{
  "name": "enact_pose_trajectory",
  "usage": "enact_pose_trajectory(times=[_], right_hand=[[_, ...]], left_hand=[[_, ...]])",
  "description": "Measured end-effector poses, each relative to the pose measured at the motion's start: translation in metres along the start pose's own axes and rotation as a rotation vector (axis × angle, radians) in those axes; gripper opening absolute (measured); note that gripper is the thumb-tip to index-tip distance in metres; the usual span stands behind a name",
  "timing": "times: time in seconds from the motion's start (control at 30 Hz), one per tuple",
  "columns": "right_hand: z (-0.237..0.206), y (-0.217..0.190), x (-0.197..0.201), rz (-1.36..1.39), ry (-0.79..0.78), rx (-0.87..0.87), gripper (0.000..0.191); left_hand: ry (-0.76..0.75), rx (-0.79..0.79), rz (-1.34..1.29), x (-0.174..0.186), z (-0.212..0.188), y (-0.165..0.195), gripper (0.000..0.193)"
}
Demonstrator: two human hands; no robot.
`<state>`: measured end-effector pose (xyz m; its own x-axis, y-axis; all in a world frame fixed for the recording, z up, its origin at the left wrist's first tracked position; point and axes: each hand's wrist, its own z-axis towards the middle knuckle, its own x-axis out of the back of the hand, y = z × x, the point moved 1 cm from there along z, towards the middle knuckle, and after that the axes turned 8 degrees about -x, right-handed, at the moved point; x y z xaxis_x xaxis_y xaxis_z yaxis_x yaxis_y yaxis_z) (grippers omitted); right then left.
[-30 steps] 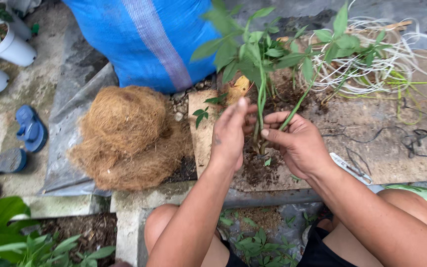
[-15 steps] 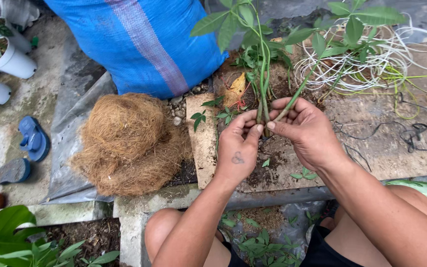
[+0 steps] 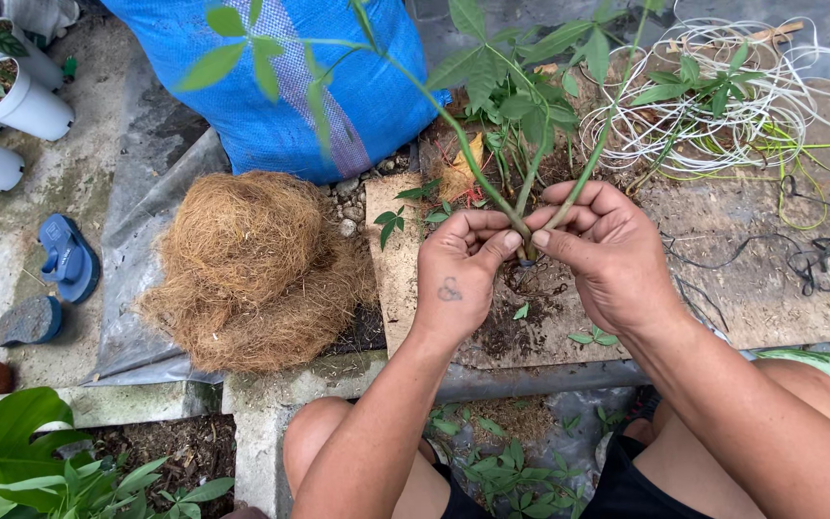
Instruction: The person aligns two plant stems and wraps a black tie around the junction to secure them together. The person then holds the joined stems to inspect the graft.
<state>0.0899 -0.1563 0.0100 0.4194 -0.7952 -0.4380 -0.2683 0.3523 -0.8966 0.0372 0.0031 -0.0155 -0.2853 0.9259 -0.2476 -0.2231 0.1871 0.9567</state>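
We pinch the seedling stems point(image 3: 521, 207) gently with left hand point(image 3: 458, 274) and right hand point(image 3: 607, 255), both closed near the roots.

Outdoors in flat daylight, a worn concrete floor point(image 3: 12, 240) carries a grey plastic sheet point(image 3: 160, 192), a soil-strewn wooden board point(image 3: 722, 279) and a low concrete kerb point(image 3: 271, 384) edging a garden bed.

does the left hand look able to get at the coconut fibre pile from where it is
Probably yes, but not while occupied. The left hand is pinching the green stems together with the right hand. The coconut fibre pile lies just beside it, apart, with only bare board between them.
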Motion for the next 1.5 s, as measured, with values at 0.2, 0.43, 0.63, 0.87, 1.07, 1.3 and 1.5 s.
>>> enact_pose_trajectory(times=[0.2,0.43,0.63,0.87,1.07,1.3,1.5], right_hand=[[-0.001,-0.006,0.000,-0.028,-0.021,-0.005,0.042],[-0.002,-0.013,-0.003,-0.218,0.008,0.059,0.045],[-0.006,-0.017,-0.011,-0.468,0.031,0.122,0.045],[-0.005,-0.014,-0.009,-0.469,-0.030,0.070,0.031],[0.001,-0.004,0.000,-0.278,-0.004,0.051,0.010],[0.005,-0.006,0.002,-0.233,0.076,0.034,0.016],[0.005,-0.006,0.001,-0.179,0.051,0.047,0.017]], left_hand=[[-0.002,-0.005,-0.044,-0.001,-0.001,0.003,0.015],[0.000,-0.018,0.113,-0.004,-0.005,0.018,0.018],[-0.070,0.012,0.156,-0.006,-0.009,0.028,0.024],[-0.096,0.043,0.055,0.001,-0.002,0.021,0.023],[-0.048,0.018,-0.046,-0.005,-0.006,0.014,0.018],[-0.114,-0.002,-0.126,-0.001,-0.007,0.014,0.023],[-0.146,0.017,-0.096,0.001,-0.003,0.015,0.028]])
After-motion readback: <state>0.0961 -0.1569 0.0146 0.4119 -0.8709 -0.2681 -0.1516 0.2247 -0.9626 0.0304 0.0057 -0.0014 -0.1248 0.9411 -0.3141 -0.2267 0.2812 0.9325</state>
